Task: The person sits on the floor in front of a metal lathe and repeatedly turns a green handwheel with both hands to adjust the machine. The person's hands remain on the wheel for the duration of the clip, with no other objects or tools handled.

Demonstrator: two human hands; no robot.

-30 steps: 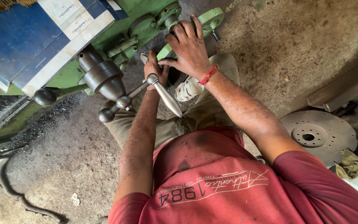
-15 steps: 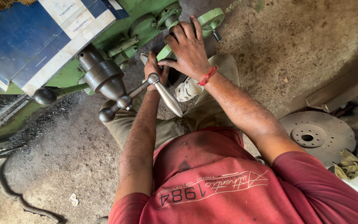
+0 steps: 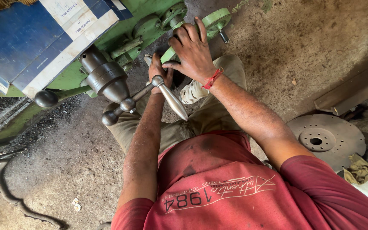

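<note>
Left hand (image 3: 158,73) is closed around a grey metal crank handle (image 3: 170,99) at its ball joint, with the tapered grip of the handle projecting toward the near right, below the wrist. Right hand (image 3: 192,51) lies just right of and beyond the left, fingers spread and curved over a green handwheel (image 3: 214,19) on the green machine (image 3: 150,17); the palm covers the near part of the wheel, and whether the fingers grip the rim cannot be told. A red thread band (image 3: 213,78) circles the right wrist. The crank's arm runs left to a grey conical hub (image 3: 105,79) carrying ball-ended levers (image 3: 45,98). A perforated metal disc (image 3: 325,139) lies on the dirt floor (image 3: 277,51), well apart at the right.
</note>
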